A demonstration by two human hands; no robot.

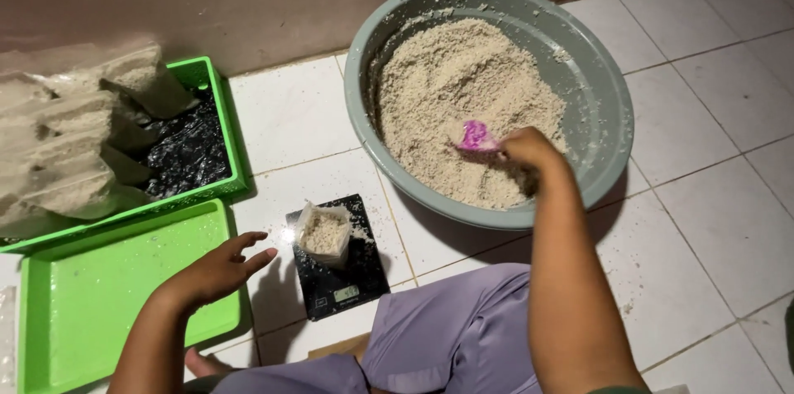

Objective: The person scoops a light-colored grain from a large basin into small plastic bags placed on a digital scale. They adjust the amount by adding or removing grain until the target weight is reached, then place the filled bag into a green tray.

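My right hand (529, 150) grips a small pink scoop (476, 137) pressed into the pale crumbly meal (451, 88) that fills a large grey basin (608, 113). My left hand (223, 266) hovers with fingers spread, holding nothing, just left of a small clear bag (322, 233) partly filled with the same meal. That bag stands upright on a black digital kitchen scale (339, 270) on the white tiled floor.
A green tray (124, 286) lies at the lower left. Behind it a second green tray (211, 80) holds filled bags of meal (74, 138) and black plastic (186, 146). A wall runs along the top. My lilac-clothed knee (447, 328) is at the bottom.
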